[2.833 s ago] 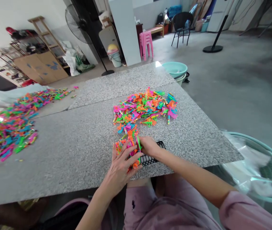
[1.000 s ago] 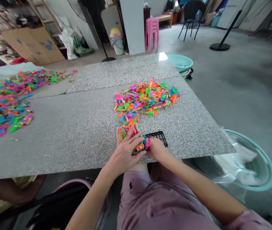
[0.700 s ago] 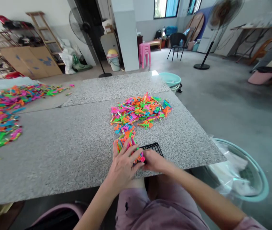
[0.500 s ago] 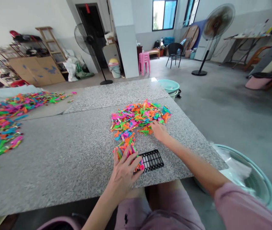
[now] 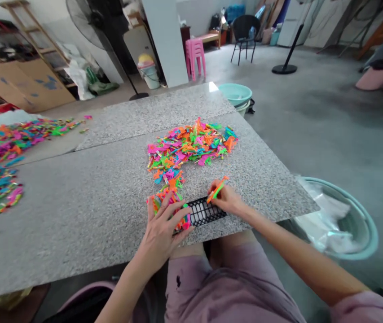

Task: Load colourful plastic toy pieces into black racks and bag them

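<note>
A black plastic grid tray (image 5: 208, 211) lies near the table's front edge, its left end filled with colourful plastic pieces. Over that filled end rests my left hand (image 5: 166, 222), fingers spread flat on the pieces. My right hand (image 5: 226, 197) pinches a few orange and green plastic pieces (image 5: 217, 189) just above the tray's right part. Small loose pieces (image 5: 171, 176) lie just behind my left hand. Beyond both hands spreads a pile of bright plastic pieces (image 5: 191, 143) in pink, orange, green and blue; their exact kind is too small to tell.
A larger heap of similar pieces (image 5: 2, 157) covers the table's left side. The speckled stone table (image 5: 77, 215) ends close to my lap. On the floor at right stands a pale green basket (image 5: 369, 233) with clear plastic bags; a teal basin (image 5: 235, 93) is past the far corner.
My right hand has come back from the pile to the tray, now with orange and green pieces in its fingers. My left hand stays on the tray's filled end. The view has tilted down.
</note>
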`<state>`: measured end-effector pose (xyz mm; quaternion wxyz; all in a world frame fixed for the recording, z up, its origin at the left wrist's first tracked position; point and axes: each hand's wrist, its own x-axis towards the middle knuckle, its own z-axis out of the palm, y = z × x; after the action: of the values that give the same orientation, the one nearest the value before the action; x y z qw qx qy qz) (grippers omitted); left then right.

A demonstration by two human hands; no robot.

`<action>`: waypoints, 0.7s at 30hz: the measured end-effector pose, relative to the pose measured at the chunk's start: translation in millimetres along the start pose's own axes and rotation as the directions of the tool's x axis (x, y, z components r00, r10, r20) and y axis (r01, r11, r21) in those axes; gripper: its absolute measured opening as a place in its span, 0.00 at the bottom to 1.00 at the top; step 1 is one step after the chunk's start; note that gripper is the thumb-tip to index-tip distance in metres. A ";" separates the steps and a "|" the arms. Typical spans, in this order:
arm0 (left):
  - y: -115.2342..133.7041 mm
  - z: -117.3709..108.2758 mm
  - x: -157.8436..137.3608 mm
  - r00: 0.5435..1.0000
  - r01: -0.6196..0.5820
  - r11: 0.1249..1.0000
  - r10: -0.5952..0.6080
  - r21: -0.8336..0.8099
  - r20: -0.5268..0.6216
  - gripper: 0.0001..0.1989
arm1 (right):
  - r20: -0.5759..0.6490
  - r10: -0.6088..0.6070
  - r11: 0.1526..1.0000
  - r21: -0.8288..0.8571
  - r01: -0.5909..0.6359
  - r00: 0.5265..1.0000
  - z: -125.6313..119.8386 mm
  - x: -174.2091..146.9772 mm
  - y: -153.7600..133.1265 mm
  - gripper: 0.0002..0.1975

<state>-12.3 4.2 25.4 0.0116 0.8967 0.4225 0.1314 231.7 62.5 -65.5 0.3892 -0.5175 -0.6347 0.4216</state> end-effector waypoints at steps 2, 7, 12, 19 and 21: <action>-2.1 0.1 -0.2 1.000 -0.008 1.000 0.008 0.014 0.005 0.14 | 0.051 -0.033 0.999 0.040 0.031 0.998 20.4 -0.1 -3.6 0.08; -1.5 -2.1 1.2 0.999 -0.017 0.999 0.016 0.035 0.030 0.14 | 0.135 -0.092 0.982 -0.153 0.113 0.987 53.7 19.6 -23.5 0.09; 2.6 -3.8 3.3 1.000 -0.026 0.999 0.026 0.029 0.001 0.14 | 0.254 -0.091 0.868 -0.454 0.202 0.963 57.4 22.2 -41.9 0.18; -1.3 1.3 2.1 0.998 -0.041 0.998 0.043 0.046 -0.049 0.13 | 0.297 -0.166 0.898 -0.349 0.269 0.940 62.9 29.3 -44.7 0.14; -6.3 3.5 2.3 0.994 -0.072 0.995 0.077 0.069 -0.082 0.14 | 0.278 -0.184 0.924 -0.279 0.263 0.943 68.1 33.1 -43.0 0.11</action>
<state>-14.8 10.3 21.7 -0.0407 0.9054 0.3930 0.1555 148.9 81.4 -46.5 0.2663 -0.4396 -0.7921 0.3294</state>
